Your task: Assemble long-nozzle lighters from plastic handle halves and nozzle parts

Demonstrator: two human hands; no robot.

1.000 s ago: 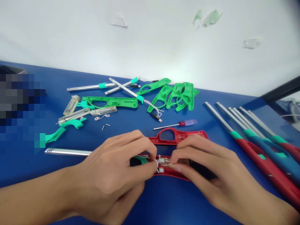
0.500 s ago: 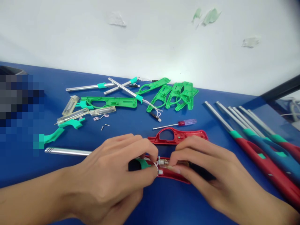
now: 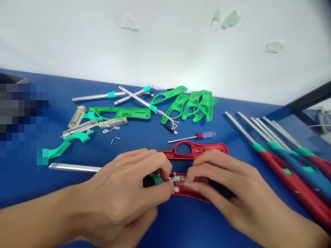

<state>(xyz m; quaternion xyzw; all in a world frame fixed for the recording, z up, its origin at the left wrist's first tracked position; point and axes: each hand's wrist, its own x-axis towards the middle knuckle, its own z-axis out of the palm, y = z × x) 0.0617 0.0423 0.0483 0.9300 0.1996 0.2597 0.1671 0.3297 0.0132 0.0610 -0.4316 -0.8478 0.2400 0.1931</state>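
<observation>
An open red half shell (image 3: 192, 193) lies between my hands, with a clear fuel tank and its pale valve (image 3: 178, 178) in it. My left hand (image 3: 129, 186) is closed in a pinch at the shell's left part, by a thin white wire (image 3: 171, 179); what its fingertips grip is partly hidden. A silver tube (image 3: 74, 167) sticks out to the left from behind this hand. My right hand (image 3: 222, 182) pinches the clear tank near the valve. Just beyond, a second red half shell (image 3: 204, 148) lies on the table.
Behind are a screwdriver (image 3: 205, 135), green half shells (image 3: 137, 113), silver tubes with wires (image 3: 137, 98), clear tanks (image 3: 112, 123) and two small screws. Teal triggers (image 3: 80, 136) lie left. Assembled red and blue lighters (image 3: 281, 172) lie at the right.
</observation>
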